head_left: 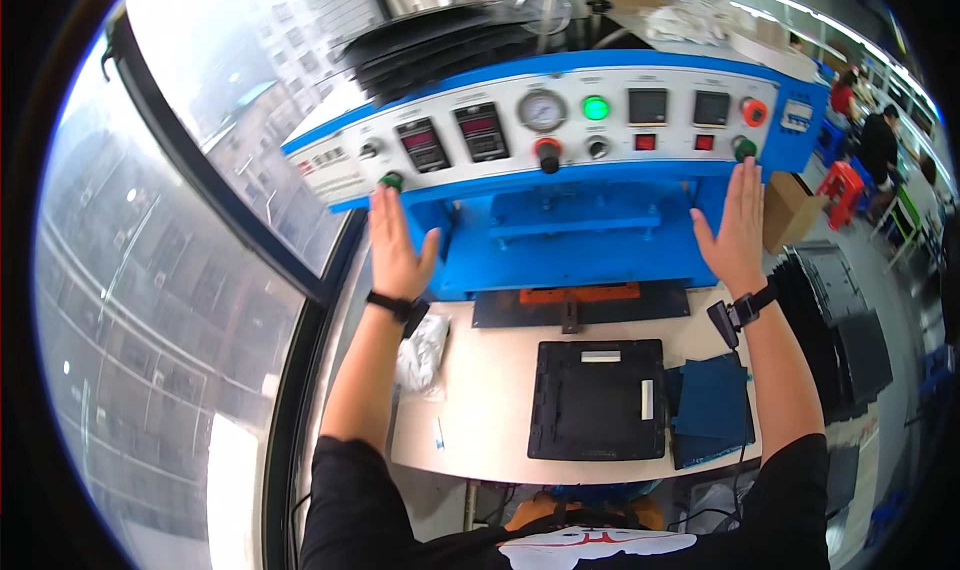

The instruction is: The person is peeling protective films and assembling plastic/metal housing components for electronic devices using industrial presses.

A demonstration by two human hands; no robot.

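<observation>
Nearest the camera, black short-sleeved shirt cloth with a white print (600, 548) lies below the near edge of the pale wooden desk (480, 430). Both forearms reach past it to the blue-and-white metal machine (570, 260) at the far edge. The left grip (398, 258) is unclenched and empty, fingers straight, tips at a round green button (392, 181) on the left of the white control panel (675, 152); the right grip (735, 242), equally flat and empty, meets a matching green button at the right end (745, 148). Whether either is pressed in cannot be told. Their wide spacing probably serves to hold hands out of the space beneath the panel. A black square plastic tray (595, 405) lies flat by the near edge, right of middle, with dark blue flat sheets (712, 400) beside it toward the right corner, presumably for easy reach; a crumpled clear plastic bag (424, 355) sits apart near the left edge, perhaps out of the way.
</observation>
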